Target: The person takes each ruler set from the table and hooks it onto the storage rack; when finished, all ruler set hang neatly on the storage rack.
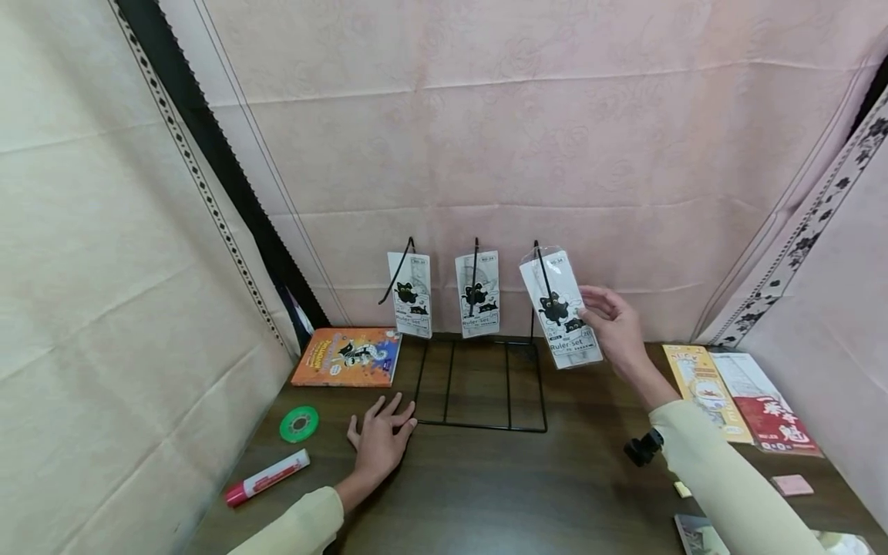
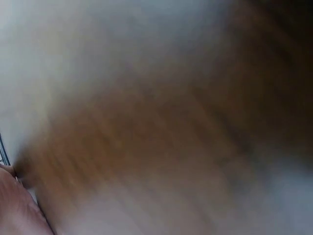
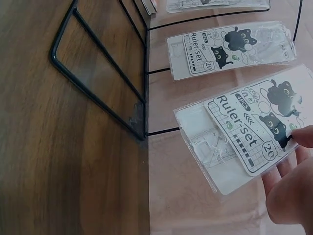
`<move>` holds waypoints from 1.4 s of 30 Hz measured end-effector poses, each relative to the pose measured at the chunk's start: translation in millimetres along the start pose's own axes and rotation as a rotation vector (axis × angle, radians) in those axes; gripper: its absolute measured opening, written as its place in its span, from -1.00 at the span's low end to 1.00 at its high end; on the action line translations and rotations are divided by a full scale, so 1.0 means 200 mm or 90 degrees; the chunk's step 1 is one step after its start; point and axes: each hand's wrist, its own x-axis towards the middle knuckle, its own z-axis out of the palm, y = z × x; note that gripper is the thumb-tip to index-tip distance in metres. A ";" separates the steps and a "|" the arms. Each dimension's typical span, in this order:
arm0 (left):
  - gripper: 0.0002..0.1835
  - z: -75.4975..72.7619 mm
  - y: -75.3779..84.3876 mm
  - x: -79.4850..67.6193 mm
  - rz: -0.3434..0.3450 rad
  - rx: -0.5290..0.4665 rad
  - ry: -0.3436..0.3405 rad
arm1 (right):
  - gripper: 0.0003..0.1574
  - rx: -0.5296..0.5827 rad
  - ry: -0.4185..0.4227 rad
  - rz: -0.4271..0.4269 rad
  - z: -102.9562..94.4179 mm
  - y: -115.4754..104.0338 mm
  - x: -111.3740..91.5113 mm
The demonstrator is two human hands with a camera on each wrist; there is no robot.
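Note:
A black wire display rack (image 1: 509, 427) stands on the wooden table with a ruler set packet hanging on each of its three hooks. My right hand (image 1: 613, 327) pinches the right-hand ruler set packet (image 1: 560, 312) by its edge, thumb in front and fingers behind. That packet hangs tilted, its top still on the hook. The middle packet (image 1: 489, 270) and the left packet (image 1: 421, 277) hang nearly straight. My left hand (image 1: 383, 438) rests with spread fingers on the table, fingertips right at the rack base's left front corner. The left wrist view is mostly blurred.
Left on the table are an orange book (image 1: 326, 370), a green disc (image 1: 299, 424) and a red-and-white tube (image 1: 267, 479). At right lie a yellow packet (image 1: 721, 408), a red-and-white packet (image 1: 777, 428) and a pink block (image 1: 792, 485). Pink cloth (image 1: 486, 139) hangs behind.

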 end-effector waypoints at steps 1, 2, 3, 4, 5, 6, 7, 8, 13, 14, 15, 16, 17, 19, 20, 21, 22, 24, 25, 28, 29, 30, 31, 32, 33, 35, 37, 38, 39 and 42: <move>-0.61 0.00 0.00 0.00 -0.002 -0.001 0.000 | -0.44 0.004 -0.003 0.006 0.00 0.00 0.00; -0.61 0.00 0.00 0.00 -0.004 -0.002 0.001 | -0.44 0.007 -0.006 0.012 0.01 -0.01 0.01; -0.61 0.00 0.00 0.00 -0.004 -0.003 0.003 | -0.43 0.010 -0.010 0.018 0.01 -0.01 0.01; -0.61 0.01 0.00 0.00 -0.003 -0.003 0.004 | -0.42 0.011 -0.015 0.021 0.02 -0.02 0.01; -0.61 0.01 0.00 0.00 -0.002 -0.003 0.005 | -0.42 0.008 -0.020 0.024 0.03 -0.03 0.01; -0.61 0.01 0.00 0.00 0.000 -0.003 0.005 | -0.42 0.001 -0.027 0.026 0.03 -0.04 0.01; -0.61 0.01 0.00 0.00 0.000 -0.003 0.005 | -0.41 -0.007 -0.034 0.026 0.04 -0.04 0.01; -0.61 0.01 0.00 0.00 0.001 -0.004 0.005 | -0.42 -0.017 -0.039 0.026 0.05 -0.04 0.01; -0.61 0.01 0.01 0.00 0.003 -0.001 0.009 | -0.46 -0.040 -0.054 0.022 0.07 0.02 0.04; -0.61 0.01 0.01 0.01 0.004 -0.001 0.010 | -0.47 -0.041 -0.051 0.020 0.07 0.04 0.05; -0.61 0.01 0.01 0.01 0.005 0.001 0.010 | -0.48 -0.048 -0.048 0.014 0.08 0.07 0.06; -0.61 0.01 0.01 0.01 0.006 0.001 0.011 | -0.49 -0.054 -0.045 0.009 0.08 0.09 0.07; -0.61 0.01 0.01 0.01 0.007 0.001 0.010 | -0.51 -0.064 -0.043 0.000 0.08 0.10 0.08; -0.61 0.01 0.01 0.01 0.004 0.001 0.008 | -0.53 -0.076 -0.041 -0.015 0.10 0.13 0.09; -0.61 0.01 0.01 0.01 0.002 0.002 0.007 | -0.54 -0.081 -0.043 -0.022 0.10 0.13 0.10; -0.61 0.01 0.01 0.01 0.001 0.003 0.006 | -0.56 -0.082 -0.045 -0.030 0.11 0.13 0.10; -0.61 0.01 0.01 0.01 -0.001 0.002 0.006 | -0.57 -0.083 -0.047 -0.032 0.11 0.12 0.10; -0.61 0.01 0.01 0.01 -0.001 0.003 0.005 | -0.60 -0.077 -0.051 -0.034 0.13 0.08 0.09; -0.61 0.01 0.01 0.01 -0.001 0.003 0.005 | -0.61 -0.082 -0.052 -0.036 0.13 0.06 0.08; -0.62 0.01 0.01 0.01 0.003 0.004 0.007 | -0.62 -0.087 -0.047 -0.031 0.15 0.04 0.08; -0.62 0.01 0.01 0.01 0.004 0.005 0.008 | -0.63 -0.090 -0.042 -0.032 0.15 0.05 0.09; -0.62 0.01 0.01 0.01 0.005 0.005 0.009 | -0.63 -0.096 -0.035 -0.032 0.16 0.08 0.10; -0.62 0.01 0.01 0.00 0.006 0.006 0.009 | -0.64 -0.103 -0.029 -0.031 0.16 0.10 0.12; -0.62 0.00 0.01 0.00 0.007 0.005 0.011 | -0.65 -0.104 -0.023 -0.031 0.17 0.13 0.13; -0.62 0.00 0.01 0.00 0.008 0.005 0.012 | -0.65 -0.109 -0.019 -0.034 0.17 0.15 0.14; -0.62 0.00 0.01 0.00 0.008 0.006 0.015 | -0.66 -0.117 -0.011 -0.034 0.18 0.18 0.15; -0.61 0.00 0.01 0.00 0.009 0.006 0.014 | -0.67 -0.116 -0.005 -0.027 0.19 0.18 0.16; -0.61 0.00 0.01 0.00 0.009 0.005 0.014 | -0.68 -0.115 -0.003 -0.020 0.19 0.18 0.16; -0.61 0.00 0.01 -0.01 0.010 0.006 0.013 | -0.67 -0.112 -0.003 -0.009 0.20 0.18 0.15; -0.60 0.00 0.02 -0.01 0.010 0.005 0.012 | -0.66 -0.094 -0.002 0.023 0.20 0.17 0.15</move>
